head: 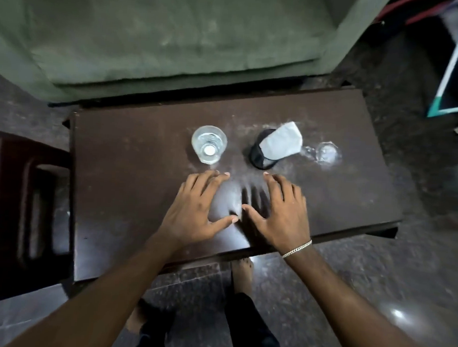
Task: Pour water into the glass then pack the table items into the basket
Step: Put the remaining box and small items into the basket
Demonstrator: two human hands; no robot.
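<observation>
Head camera, looking down on a dark brown table (118, 168). Both hands lie flat near its front edge, fingers straight and spread, holding nothing: the left hand (197, 206) and the right hand (281, 212) sit side by side, thumbs close together. Just beyond the left fingertips stands a clear glass (209, 147). Right of it is a small dark container (257, 159) with a pale folded cloth (283, 144) on top.

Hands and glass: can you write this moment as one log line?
left hand open over table | right hand open | glass upright, untouched
</observation>
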